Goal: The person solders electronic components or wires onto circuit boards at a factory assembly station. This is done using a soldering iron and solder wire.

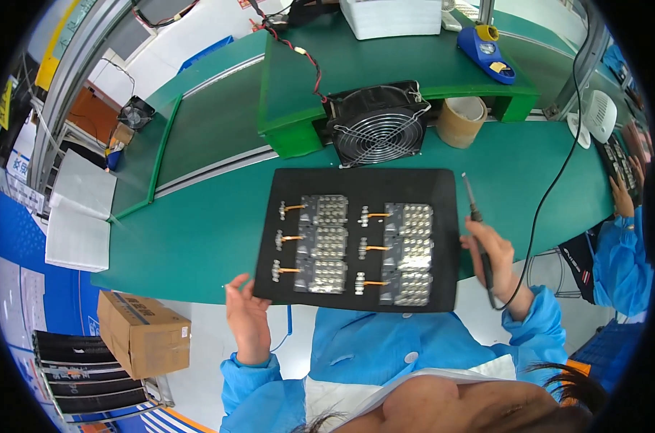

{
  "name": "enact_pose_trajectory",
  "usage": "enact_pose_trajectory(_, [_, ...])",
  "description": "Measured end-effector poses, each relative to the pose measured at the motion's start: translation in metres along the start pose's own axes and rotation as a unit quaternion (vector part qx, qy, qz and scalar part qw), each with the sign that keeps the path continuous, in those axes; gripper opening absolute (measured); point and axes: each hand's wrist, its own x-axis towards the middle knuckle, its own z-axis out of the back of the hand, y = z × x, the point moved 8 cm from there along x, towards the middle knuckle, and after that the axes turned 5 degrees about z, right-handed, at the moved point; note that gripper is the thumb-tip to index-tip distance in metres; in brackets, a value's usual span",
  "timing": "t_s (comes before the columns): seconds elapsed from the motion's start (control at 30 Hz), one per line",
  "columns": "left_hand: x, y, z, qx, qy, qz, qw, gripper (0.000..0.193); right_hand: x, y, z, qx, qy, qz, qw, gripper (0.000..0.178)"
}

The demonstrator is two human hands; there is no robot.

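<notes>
Six modules (416, 252) are lying left of our right fingers (490, 235), which are clamping the iron (487, 278); whether our left fingers (235, 290) are pinching the mat (363, 182) isn't showing.

Cardboard box (145, 335): dark print on top, too small to read
White placard (18, 164): blue characters, illegible
Yellow sign (5, 105): dark marks, illegible

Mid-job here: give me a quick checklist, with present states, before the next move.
1. Soldering iron in the right hand: ok, held.
2. Iron tip off the six modules: ok, beyond the mat's right edge.
3. Left hand at the black mat: ok, by its near-left corner.
4. Cable clear of the mat: ok, off to the right.
5. Iron hot: cannot tell.
6. Fan running: cannot tell.
</notes>
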Motion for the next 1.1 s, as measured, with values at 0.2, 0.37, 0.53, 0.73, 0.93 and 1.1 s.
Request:
enact_pose_trajectory(0.2, [0.008,0.018,-0.006,-0.154,0.05,0.008,0.987,0.047,0.012,0.041,-0.045,0.086,0.009,0.051,0.995,0.03])
enact_pose_trajectory(0.37, [0.017,0.021,-0.005,-0.133,-0.032,0.018,0.99,0.024,0.019,0.045,-0.057,0.126,0.018,0.041,0.991,0.03])
enact_pose_trajectory(0.53, [0.033,-0.021,0.042,-0.126,-0.087,-0.068,0.986,0.017,0.011,0.03,-0.034,0.077,0.002,0.029,0.997,0.029])
enact_pose_trajectory(0.73, [0.09,-0.095,0.132,-0.099,-0.159,-0.213,0.959,0.024,-0.004,0.005,-0.01,0.036,-0.03,-0.065,0.997,0.026])
enact_pose_trajectory(0.93, [0.211,-0.138,0.163,-0.162,-0.224,-0.157,0.948,0.025,-0.001,0.013,-0.018,-0.001,-0.026,-0.023,0.999,0.024])
enact_pose_trajectory(1.1, [0.302,-0.141,0.122,-0.193,-0.249,-0.111,0.943,0.026,0.003,0.021,-0.016,-0.039,-0.068,0.019,0.997,0.029])
